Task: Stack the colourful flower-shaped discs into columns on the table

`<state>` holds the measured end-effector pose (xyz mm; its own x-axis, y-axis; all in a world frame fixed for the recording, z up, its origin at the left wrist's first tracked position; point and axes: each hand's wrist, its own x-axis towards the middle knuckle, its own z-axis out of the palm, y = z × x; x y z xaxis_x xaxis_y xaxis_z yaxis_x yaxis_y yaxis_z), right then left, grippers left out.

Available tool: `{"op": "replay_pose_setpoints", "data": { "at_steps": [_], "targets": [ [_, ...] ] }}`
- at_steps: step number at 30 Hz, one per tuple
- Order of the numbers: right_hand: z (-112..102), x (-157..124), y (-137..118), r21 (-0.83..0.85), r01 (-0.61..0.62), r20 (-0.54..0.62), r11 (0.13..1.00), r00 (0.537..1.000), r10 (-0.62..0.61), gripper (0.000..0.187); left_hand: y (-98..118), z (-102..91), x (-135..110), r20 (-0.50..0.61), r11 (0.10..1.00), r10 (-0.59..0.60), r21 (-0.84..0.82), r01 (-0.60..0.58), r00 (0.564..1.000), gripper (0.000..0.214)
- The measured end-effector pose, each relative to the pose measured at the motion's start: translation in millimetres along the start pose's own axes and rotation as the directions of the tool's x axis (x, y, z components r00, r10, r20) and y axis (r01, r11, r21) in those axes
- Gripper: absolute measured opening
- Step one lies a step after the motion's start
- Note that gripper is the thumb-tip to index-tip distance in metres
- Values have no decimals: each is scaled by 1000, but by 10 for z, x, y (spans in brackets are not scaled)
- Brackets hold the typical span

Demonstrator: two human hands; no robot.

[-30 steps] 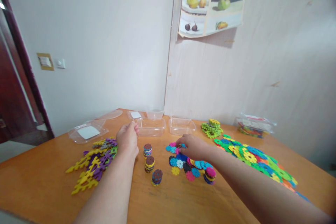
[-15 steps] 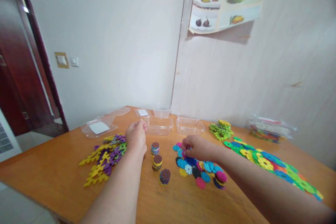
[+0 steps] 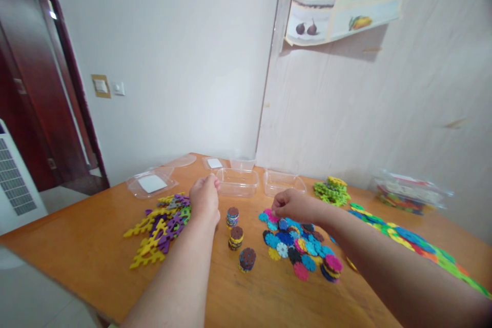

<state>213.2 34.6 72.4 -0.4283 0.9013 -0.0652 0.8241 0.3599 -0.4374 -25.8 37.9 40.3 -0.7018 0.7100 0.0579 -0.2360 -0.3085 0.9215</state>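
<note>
My left hand [image 3: 205, 199] is closed in a fist at the near left corner of a clear plastic container [image 3: 237, 190]. Whatever its fingers hold is hidden from me. My right hand [image 3: 291, 204] hovers at the far edge of a pile of notched plastic discs [image 3: 285, 237], fingertips pinched close to a pink disc [image 3: 271, 214]; I cannot make out what is in the pinch. Between my hands stand three short disc stacks with brown tops: a far one [image 3: 232, 217], a middle one [image 3: 236, 238] and a near one [image 3: 247, 259]. A pink-topped stack [image 3: 331, 267] stands by the pile.
Yellow and purple toothed pieces [image 3: 163, 233] lie left of my left forearm. A second clear container [image 3: 284, 184] and lids [image 3: 151, 184] are at the back. Green gear pieces [image 3: 331, 192], a filled clear bag [image 3: 411, 192] and large colourful discs [image 3: 413, 241] lie to the right.
My right hand has lifted a little up and away from the disc pile, uncovering more discs. My left hand keeps its place by the container. The whole view has shifted slightly.
</note>
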Motion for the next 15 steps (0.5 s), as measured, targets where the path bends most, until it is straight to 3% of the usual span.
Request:
{"op": "replay_pose_setpoints", "data": {
  "at_steps": [6,10,15],
  "targets": [
    [221,130,-238,35,-9,27,999,1000,8,8,-10,-10,10,-1,1000,6,4,-6,1000,20],
    [389,260,-259,4,1,54,1000,999,-2,10,-5,-13,4,4,1000,4,17,-4,1000,21],
    [341,340,-142,-67,12,32,998,999,-10,17,-5,-8,-2,3,1000,6,27,-7,1000,20]
  ]
}}
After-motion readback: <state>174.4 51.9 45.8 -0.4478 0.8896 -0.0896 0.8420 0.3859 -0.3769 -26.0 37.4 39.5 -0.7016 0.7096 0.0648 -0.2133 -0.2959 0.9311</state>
